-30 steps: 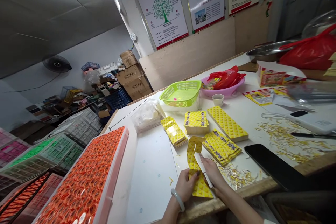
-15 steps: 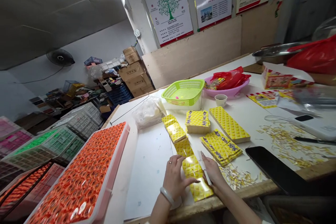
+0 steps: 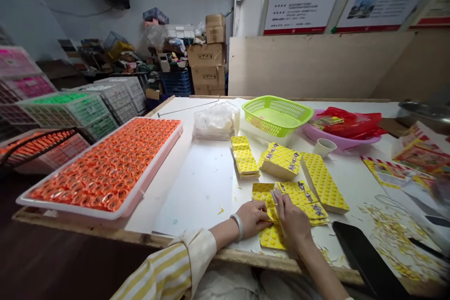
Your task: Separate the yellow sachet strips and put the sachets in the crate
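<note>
My left hand (image 3: 253, 217), with a pale bangle on its wrist, lies on a yellow sheet of small packets (image 3: 270, 236) at the table's near edge, fingers curled on the sheet. My right hand (image 3: 293, 218) presses on the same sheet from the right, fingers bent down. Just beyond the hands lies a fanned pile of yellow packets with blue print (image 3: 305, 197). Further back stand more yellow stacks (image 3: 246, 163) (image 3: 281, 161) and a long yellow block (image 3: 323, 180).
A pink tray of orange pieces (image 3: 108, 168) fills the left of the table. A green basket (image 3: 277, 115), a clear bag (image 3: 216, 122), a pink bowl (image 3: 316, 133) with red bags and a small cup (image 3: 324, 146) stand at the back. A black phone (image 3: 365, 258) and yellow scraps (image 3: 397, 229) lie right.
The view has swung down and left. Both hands have laid the yellow sheet flat on the table and now press on it; a second ago they held it up.
</note>
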{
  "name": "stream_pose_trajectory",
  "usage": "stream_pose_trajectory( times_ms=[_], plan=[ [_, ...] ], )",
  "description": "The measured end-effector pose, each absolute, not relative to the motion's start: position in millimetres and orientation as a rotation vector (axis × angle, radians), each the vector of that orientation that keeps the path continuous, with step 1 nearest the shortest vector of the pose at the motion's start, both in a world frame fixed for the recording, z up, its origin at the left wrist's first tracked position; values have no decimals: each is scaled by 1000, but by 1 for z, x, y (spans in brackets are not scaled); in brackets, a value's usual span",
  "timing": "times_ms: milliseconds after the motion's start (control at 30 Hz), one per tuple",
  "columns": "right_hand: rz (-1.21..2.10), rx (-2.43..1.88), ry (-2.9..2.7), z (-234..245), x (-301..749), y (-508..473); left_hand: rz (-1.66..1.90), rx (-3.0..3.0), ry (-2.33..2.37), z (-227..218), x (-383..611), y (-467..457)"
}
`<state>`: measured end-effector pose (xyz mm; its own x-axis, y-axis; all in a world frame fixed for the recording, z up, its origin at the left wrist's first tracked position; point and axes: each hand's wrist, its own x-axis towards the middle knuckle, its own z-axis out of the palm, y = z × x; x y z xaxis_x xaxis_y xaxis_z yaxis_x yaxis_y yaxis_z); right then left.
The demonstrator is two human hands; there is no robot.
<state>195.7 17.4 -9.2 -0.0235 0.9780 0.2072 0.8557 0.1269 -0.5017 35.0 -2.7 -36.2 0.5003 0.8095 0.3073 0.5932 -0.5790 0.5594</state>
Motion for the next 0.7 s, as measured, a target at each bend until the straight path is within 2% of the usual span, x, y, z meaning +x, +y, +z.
stream_pose_trajectory(
  times_ms=[233, 467, 700],
  plan=[
    [-93, -1877, -2332, -13, 191, 17, 790, 2336, 1155, -41, 46, -1],
    [-269, -1962, -2563, -4, 181, 8, 753, 2346, 1177, -43, 52, -5],
    [-282, -1950, -2595, -5, 182, 7, 720, 2313, 1240, -35, 54, -11]
  ],
)
